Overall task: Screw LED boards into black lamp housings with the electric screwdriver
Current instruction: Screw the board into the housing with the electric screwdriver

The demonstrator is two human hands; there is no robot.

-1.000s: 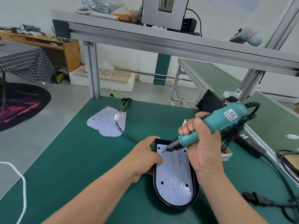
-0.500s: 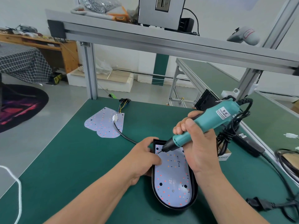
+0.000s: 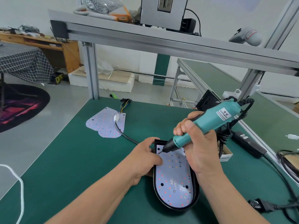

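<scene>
A black lamp housing [image 3: 195,194] lies on the green table with a white LED board [image 3: 174,178] seated inside it. My left hand [image 3: 144,157] grips the housing's far left edge, its fingers resting on the board. My right hand [image 3: 196,143] holds the teal electric screwdriver [image 3: 208,121] at a slant. The bit tip touches the board's far left corner, just beside my left fingers. A black cable runs from the housing's far end toward spare boards.
Two loose LED boards [image 3: 106,122] with a white connector and coloured wires lie at the table's far left. A small cardboard box [image 3: 225,155] and a black power adapter [image 3: 249,143] sit on the right. Black cords [image 3: 275,206] trail at the right. An aluminium frame post [image 3: 92,70] stands behind.
The screwdriver tip has moved down and left onto the board's far left corner. My left hand has kept its hold on the housing.
</scene>
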